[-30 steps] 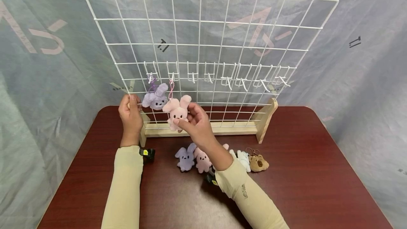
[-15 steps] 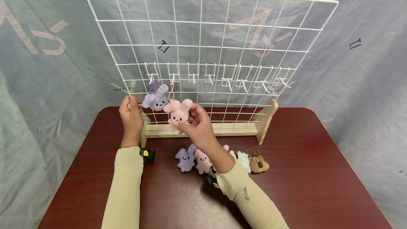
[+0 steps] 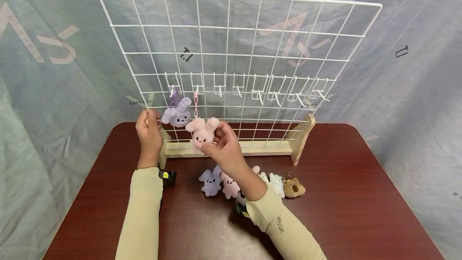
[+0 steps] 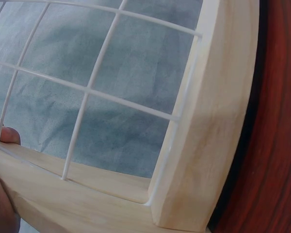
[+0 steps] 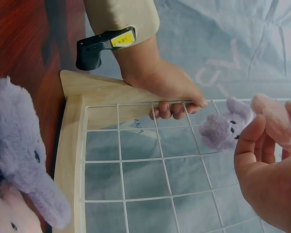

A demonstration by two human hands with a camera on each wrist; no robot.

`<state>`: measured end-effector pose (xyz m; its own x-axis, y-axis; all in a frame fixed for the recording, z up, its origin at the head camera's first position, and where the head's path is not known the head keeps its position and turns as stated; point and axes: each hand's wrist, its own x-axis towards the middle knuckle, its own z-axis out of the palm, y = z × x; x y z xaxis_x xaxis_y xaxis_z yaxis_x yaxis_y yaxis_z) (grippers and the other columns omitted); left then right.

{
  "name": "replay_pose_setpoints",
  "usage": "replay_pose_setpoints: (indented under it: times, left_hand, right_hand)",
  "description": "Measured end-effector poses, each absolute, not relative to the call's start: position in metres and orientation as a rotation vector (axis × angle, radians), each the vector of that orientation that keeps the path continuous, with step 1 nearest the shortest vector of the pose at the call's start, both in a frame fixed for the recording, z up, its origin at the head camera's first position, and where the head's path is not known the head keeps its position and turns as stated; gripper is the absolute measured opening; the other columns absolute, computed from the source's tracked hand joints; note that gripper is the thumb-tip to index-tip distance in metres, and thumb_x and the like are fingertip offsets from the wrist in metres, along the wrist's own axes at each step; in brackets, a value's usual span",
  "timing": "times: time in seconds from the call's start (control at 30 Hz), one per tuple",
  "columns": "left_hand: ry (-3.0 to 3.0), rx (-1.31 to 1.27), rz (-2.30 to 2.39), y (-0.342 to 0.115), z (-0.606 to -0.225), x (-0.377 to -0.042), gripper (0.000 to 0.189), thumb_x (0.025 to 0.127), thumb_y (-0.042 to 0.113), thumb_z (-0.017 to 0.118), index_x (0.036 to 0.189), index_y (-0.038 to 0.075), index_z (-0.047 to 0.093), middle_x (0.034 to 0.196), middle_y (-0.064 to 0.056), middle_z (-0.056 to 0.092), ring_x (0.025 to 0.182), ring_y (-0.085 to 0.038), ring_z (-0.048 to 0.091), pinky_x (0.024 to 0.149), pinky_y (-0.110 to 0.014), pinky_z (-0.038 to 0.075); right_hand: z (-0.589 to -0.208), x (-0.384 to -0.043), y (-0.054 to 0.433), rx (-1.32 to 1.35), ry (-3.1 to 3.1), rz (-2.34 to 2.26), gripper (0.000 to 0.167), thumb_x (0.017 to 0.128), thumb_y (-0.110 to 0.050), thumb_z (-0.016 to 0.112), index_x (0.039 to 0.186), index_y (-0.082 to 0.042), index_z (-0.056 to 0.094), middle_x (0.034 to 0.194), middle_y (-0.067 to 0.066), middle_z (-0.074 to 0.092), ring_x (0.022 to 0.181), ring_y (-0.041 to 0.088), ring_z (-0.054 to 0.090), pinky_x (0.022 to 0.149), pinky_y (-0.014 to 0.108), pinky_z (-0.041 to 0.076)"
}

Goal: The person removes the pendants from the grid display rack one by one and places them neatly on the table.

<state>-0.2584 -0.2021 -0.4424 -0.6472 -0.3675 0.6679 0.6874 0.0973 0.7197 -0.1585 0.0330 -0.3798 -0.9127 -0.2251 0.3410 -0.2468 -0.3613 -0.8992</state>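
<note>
A pink bunny plush keychain (image 3: 204, 131) hangs by its pink bead chain (image 3: 196, 105) from the second hook from the left on a white wire grid (image 3: 228, 31). My right hand (image 3: 225, 147) pinches the plush's body, thumb across its front; the right wrist view shows the hand (image 5: 276, 179) from behind. Beside it, a purple bunny plush (image 3: 177, 115) hangs from the leftmost hook. My left hand (image 3: 148, 133) grips the grid's left edge; in the right wrist view its fingers (image 5: 177, 111) curl around the wire.
On the dark red table (image 3: 346, 220) lie a purple bunny plush (image 3: 210, 181), a pink one (image 3: 230, 185), white plushes (image 3: 277, 183) and a brown plush (image 3: 294, 187). My right forearm partly covers this row. Several bare hooks (image 3: 276, 95) continue rightward. Wooden feet (image 3: 302, 139) support the grid.
My right hand has drawn the pink bunny plush slightly downward, and its bead chain now hangs straighter. The left hand keeps its grip on the grid.
</note>
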Motion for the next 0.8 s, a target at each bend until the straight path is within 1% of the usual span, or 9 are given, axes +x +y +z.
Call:
replay_pose_setpoints:
  times: [0.07,0.13,0.17,0.33,0.5,0.57,0.63,0.7,0.8]
  left_hand:
    - [-1.577,-0.329,-1.671,-0.202,-0.443,-0.258,0.040,0.112,0.012,0.044,0.088,-0.019,0.050,0.072,-0.013,0.047,0.058,-0.016,0.043,0.057,-0.023,0.038]
    - [-1.577,-0.326,-1.670,-0.202,-0.443,-0.258,0.040,0.112,0.011,0.043,0.088,-0.021,0.049,0.072,-0.013,0.046,0.058,-0.016,0.042,0.057,-0.022,0.038]
    - [-1.575,-0.326,-1.672,-0.201,-0.443,-0.258,0.040,0.112,0.010,0.043,0.088,-0.021,0.049,0.072,-0.011,0.046,0.058,-0.017,0.042,0.057,-0.023,0.037]
    - [-1.576,-0.326,-1.674,-0.196,-0.434,-0.252,0.038,0.111,0.007,0.042,0.088,-0.022,0.047,0.074,0.009,0.050,0.058,-0.022,0.039,0.057,-0.026,0.036]
    - [-1.577,-0.330,-1.675,-0.194,-0.430,-0.249,0.038,0.111,0.007,0.042,0.088,-0.022,0.047,0.075,0.013,0.051,0.059,-0.020,0.040,0.058,-0.026,0.037]
    - [-1.572,-0.327,-1.680,-0.196,-0.434,-0.252,0.039,0.112,0.009,0.042,0.088,-0.022,0.046,0.074,0.013,0.050,0.058,-0.019,0.040,0.058,-0.024,0.037]
    - [-1.574,-0.330,-1.677,-0.199,-0.439,-0.256,0.039,0.112,0.010,0.043,0.088,-0.021,0.048,0.073,0.009,0.050,0.058,-0.020,0.040,0.057,-0.024,0.036]
    - [-1.572,-0.330,-1.677,-0.200,-0.442,-0.258,0.040,0.112,0.011,0.044,0.087,-0.020,0.049,0.071,0.003,0.050,0.058,-0.020,0.040,0.057,-0.023,0.037]
    - [-1.569,-0.330,-1.676,-0.201,-0.443,-0.258,0.041,0.112,0.013,0.046,0.087,-0.019,0.051,0.072,-0.008,0.049,0.058,-0.020,0.042,0.057,-0.023,0.037]
  right_hand:
    - [-0.380,-0.158,0.033,0.656,-1.768,2.503,0.045,0.083,0.013,0.070,0.121,-0.005,0.055,0.111,-0.005,0.069,0.097,0.006,0.069,0.079,0.019,0.061]
    - [-0.381,-0.156,0.033,0.661,-1.765,2.517,0.045,0.083,0.013,0.070,0.120,-0.009,0.055,0.111,-0.005,0.068,0.096,0.007,0.069,0.076,0.019,0.060]
    - [-0.381,-0.156,0.033,0.665,-1.763,2.524,0.045,0.084,0.013,0.069,0.119,-0.010,0.055,0.110,-0.004,0.068,0.094,0.007,0.068,0.074,0.019,0.060]
    - [-0.381,-0.154,0.033,0.686,-1.747,2.536,0.044,0.084,0.011,0.069,0.118,-0.013,0.054,0.109,-0.003,0.067,0.091,0.008,0.068,0.068,0.020,0.059]
    - [-0.380,-0.153,0.033,0.689,-1.727,2.545,0.046,0.084,0.011,0.071,0.119,-0.014,0.053,0.108,-0.002,0.069,0.087,0.011,0.069,0.065,0.021,0.059]
    - [-0.380,-0.153,0.032,0.688,-1.720,2.552,0.049,0.084,0.011,0.072,0.120,-0.016,0.053,0.111,-0.001,0.070,0.086,0.012,0.070,0.064,0.022,0.060]
    - [-0.380,-0.153,0.032,0.695,-1.713,2.556,0.051,0.084,0.011,0.072,0.122,-0.016,0.052,0.115,-0.001,0.071,0.088,0.013,0.071,0.065,0.023,0.061]
    - [-0.380,-0.153,0.033,0.705,-1.712,2.559,0.056,0.083,0.013,0.071,0.130,-0.011,0.051,0.118,-0.001,0.070,0.089,0.013,0.071,0.068,0.024,0.062]
    - [-0.379,-0.152,0.033,0.719,-1.714,2.571,0.073,0.082,0.016,0.070,0.146,-0.007,0.043,0.117,0.000,0.067,0.090,0.011,0.073,0.070,0.025,0.064]
